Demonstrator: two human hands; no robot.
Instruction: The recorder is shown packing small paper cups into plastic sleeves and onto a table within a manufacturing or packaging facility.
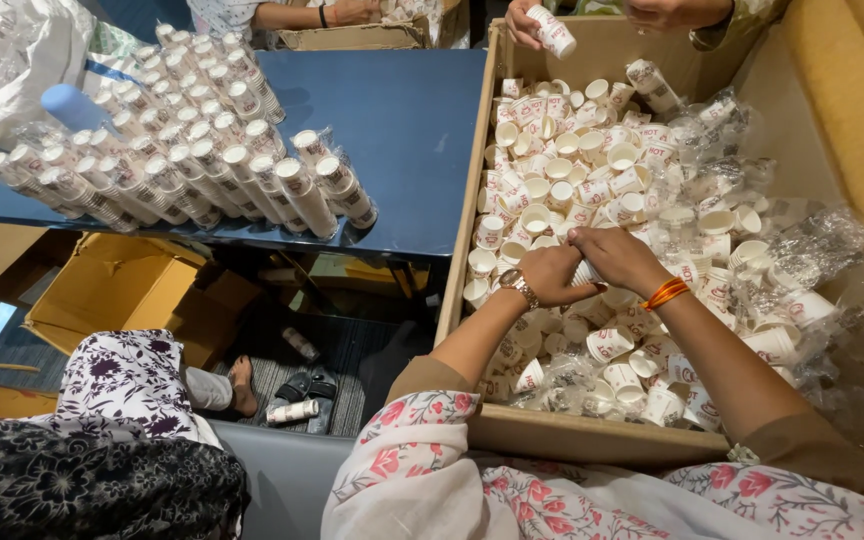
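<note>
Over the box: both hands on one cup stack

Left hand [549, 275] and right hand [617, 258] both clamp one short stack of paper cups [584, 272] above a cardboard box [592, 436] heaped with countless loose cups; some thirty sleeved stacks [192, 170] crowd one blue table [402, 130]

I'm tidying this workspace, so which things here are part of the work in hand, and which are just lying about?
In hand:
left hand
right hand
small stack of white paper cups held between them
large cardboard tray of loose cups

Lying about:
wrapped cup sleeves on blue table
open brown carton
sandals
</note>
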